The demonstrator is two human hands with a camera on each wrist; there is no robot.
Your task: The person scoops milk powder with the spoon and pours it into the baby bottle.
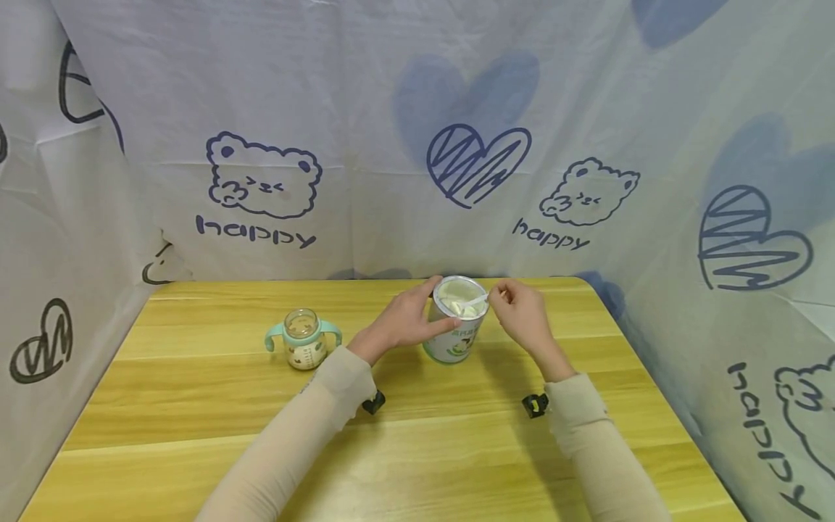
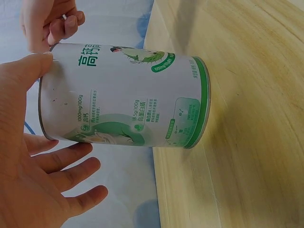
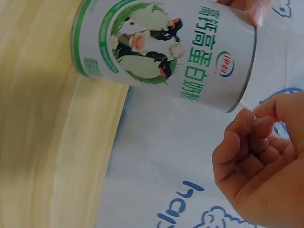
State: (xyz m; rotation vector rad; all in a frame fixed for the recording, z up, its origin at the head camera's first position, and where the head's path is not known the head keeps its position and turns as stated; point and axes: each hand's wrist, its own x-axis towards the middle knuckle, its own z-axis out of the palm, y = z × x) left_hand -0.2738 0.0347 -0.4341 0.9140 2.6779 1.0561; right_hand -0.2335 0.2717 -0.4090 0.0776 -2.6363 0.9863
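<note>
A white and green milk powder can (image 1: 450,337) with a cow on its label (image 3: 147,42) stands upright and uncovered near the table's back edge. Pale powder (image 1: 450,304) shows inside it. My left hand (image 1: 414,313) holds the can near its top rim, thumb at the front and fingers spread along the far side. With curled fingers, my right hand (image 1: 522,308) pinches the handle of a white scoop (image 1: 478,299) at the rim's right side. The scoop's other end dips into the powder.
Left of the can stands a lidless baby bottle (image 1: 306,354) with mint-green handles. The wooden table (image 1: 417,464) carries everything. Printed white cloth (image 1: 365,109) hangs behind and at both sides. Small black devices (image 1: 535,404) sit at both wrists.
</note>
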